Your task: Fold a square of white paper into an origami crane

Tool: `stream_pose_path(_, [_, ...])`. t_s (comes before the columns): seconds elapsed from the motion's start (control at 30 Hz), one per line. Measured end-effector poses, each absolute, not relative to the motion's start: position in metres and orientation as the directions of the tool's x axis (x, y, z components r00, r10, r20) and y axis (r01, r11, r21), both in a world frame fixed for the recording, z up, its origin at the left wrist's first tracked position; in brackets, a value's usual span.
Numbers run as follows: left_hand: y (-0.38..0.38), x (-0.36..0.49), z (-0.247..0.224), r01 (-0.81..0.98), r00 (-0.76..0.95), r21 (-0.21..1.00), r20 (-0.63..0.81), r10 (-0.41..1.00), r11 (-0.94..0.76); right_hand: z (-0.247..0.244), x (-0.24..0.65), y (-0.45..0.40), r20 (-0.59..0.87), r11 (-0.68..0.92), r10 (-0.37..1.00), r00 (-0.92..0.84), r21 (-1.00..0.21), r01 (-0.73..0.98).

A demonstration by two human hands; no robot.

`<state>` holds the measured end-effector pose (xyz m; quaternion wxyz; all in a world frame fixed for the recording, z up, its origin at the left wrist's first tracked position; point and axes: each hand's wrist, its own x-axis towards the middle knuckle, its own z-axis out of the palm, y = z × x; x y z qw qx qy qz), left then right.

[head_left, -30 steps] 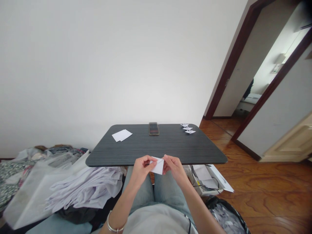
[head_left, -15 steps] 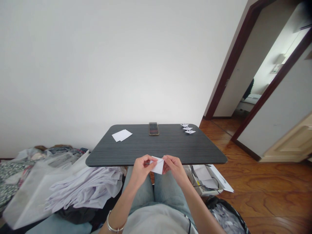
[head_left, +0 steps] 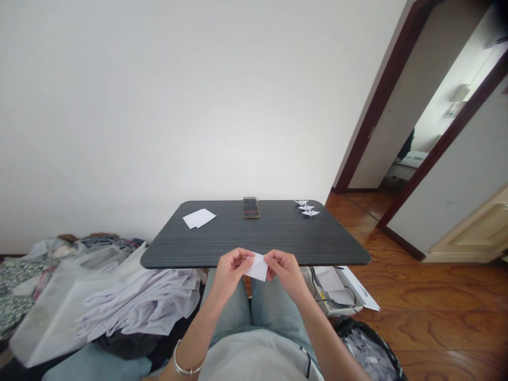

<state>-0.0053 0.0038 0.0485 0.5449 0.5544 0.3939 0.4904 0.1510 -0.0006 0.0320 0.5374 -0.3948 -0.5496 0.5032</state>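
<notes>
Right hand (head_left: 283,266) fingers shifted slightly on folded white paper (head_left: 257,269); creasing step in hand, seemingly.
Left hand (head_left: 230,271) pinches its left side, right hand its right edge, at near edge of dark table (head_left: 254,234). Next move likely calls for aligned edges, firm pressing. Farther: loose sheets (head_left: 198,217) left, phone (head_left: 251,208) mid, paper birds (head_left: 307,208) right.

You are in what looks like a home, in a lived-in room. A glossy wood-grain floor (head_left: 456,296) runs past a dark door frame (head_left: 378,106) into another room, where a low, pale piece of furniture (head_left: 407,168), perhaps a bed, shows. A cream panelled door (head_left: 482,233) stands at your far right. Heaped cloth (head_left: 146,301) lies to your left; your small bench (head_left: 254,235) faces a plain white wall (head_left: 198,106).
</notes>
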Motion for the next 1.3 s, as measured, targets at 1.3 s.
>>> stream_pose_path(1.3, [-0.003,-0.007,0.059,0.007,0.186,0.988,0.152,0.971,-0.156,0.038,0.155,-0.002,0.178,0.175,0.979,-0.097,-0.984,-0.043])
